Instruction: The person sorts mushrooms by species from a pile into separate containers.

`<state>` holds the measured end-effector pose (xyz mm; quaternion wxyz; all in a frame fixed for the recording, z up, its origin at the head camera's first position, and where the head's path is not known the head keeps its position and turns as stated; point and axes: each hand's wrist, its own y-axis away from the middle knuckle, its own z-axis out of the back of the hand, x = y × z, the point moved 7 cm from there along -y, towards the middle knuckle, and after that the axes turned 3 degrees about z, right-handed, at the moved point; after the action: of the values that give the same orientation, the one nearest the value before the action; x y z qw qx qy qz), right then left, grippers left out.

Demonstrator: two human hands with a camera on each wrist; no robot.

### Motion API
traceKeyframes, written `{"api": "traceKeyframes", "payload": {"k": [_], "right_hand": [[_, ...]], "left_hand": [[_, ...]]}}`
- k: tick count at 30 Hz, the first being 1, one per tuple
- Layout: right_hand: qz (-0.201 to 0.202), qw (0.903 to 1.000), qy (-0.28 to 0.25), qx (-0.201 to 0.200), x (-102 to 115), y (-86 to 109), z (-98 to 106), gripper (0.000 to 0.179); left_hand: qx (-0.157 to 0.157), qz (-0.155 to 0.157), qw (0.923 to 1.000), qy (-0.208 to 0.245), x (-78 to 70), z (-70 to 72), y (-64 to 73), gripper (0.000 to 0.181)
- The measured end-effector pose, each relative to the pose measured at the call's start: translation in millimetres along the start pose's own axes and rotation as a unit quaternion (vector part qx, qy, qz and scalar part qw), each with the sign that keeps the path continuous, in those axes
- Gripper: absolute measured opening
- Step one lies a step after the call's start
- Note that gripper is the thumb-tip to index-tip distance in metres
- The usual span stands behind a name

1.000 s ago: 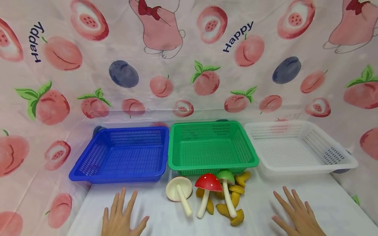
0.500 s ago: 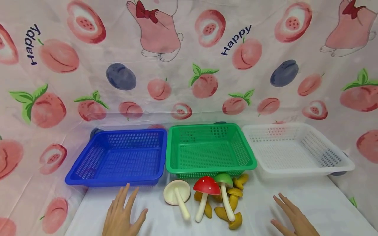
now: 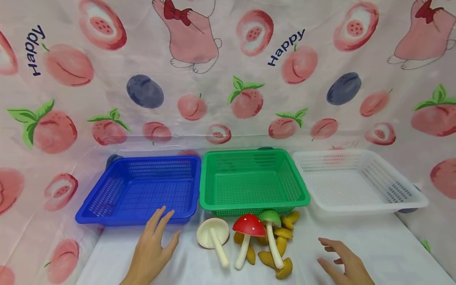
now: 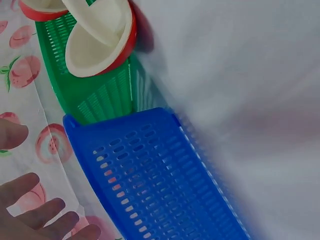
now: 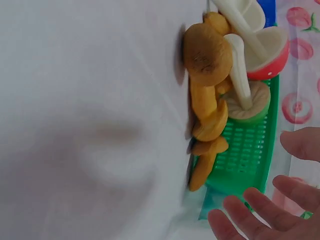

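My left hand (image 3: pixel 151 245) hovers at the front rim of the blue basket (image 3: pixel 140 219), fingers spread and holding nothing. To its right lies a toy mushroom with a cream underside (image 3: pixel 212 233), its stem toward me. Beside that rest a red-capped mushroom (image 3: pixel 249 225) with white dots and a green-capped mushroom (image 3: pixel 270 218), both long-stemmed. Several brown mushrooms (image 5: pixel 207 55) lie under and around them. My right hand (image 3: pixel 343 263) is over the cloth right of the pile, fingers slightly bent and apart, touching none of the mushrooms.
Behind the mushrooms stands a green basket (image 3: pixel 254 207), between the blue one and a white basket (image 3: pixel 374 205). A fruit-printed cloth (image 3: pixel 213 79) hangs behind all three baskets. White cloth (image 3: pixel 192 273) covers the table.
My left hand has moved up and right, reaching the blue basket's front rim. My right hand has turned inward and shifted left, its fingers bending. The mushrooms stay in place.
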<state>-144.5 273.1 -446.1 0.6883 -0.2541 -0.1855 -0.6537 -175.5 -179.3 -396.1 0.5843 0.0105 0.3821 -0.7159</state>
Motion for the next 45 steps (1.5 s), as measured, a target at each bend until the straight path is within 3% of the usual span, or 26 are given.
{"api": "traceKeyframes", "payload": {"k": [5,13,23,32,41,45], "right_hand": [[-0.014,0.9983,-0.038,0.041,10.9,-6.6,-8.2,0.049],[-0.009,0.9899,-0.097,0.104,23.2,-10.7,-30.7,0.056],[-0.038,0.9766,-0.119,0.175,21.1,-13.0,-71.3,0.071],[-0.035,0.9714,-0.164,0.169,17.6,-9.9,-91.2,0.065],[-0.051,0.9668,-0.204,0.144,13.2,-6.7,-92.0,0.062],[-0.027,0.9678,-0.225,0.109,17.9,-6.2,-86.9,0.057]], "left_hand": [[0.009,-0.001,0.9998,0.018,-1.3,-8.9,-10.6,0.056],[0.055,0.0,0.9979,0.035,-13.1,-29.4,-29.7,0.052],[0.086,-0.001,0.9946,0.057,-23.6,-53.8,-47.5,0.05],[0.137,0.006,0.9888,0.059,-19.7,-84.1,-46.7,0.038],[0.04,-0.042,0.997,0.052,-23.5,-87.4,-45.1,0.029],[0.016,-0.053,0.9977,0.038,-25.7,-87.0,-44.9,0.028]]}}
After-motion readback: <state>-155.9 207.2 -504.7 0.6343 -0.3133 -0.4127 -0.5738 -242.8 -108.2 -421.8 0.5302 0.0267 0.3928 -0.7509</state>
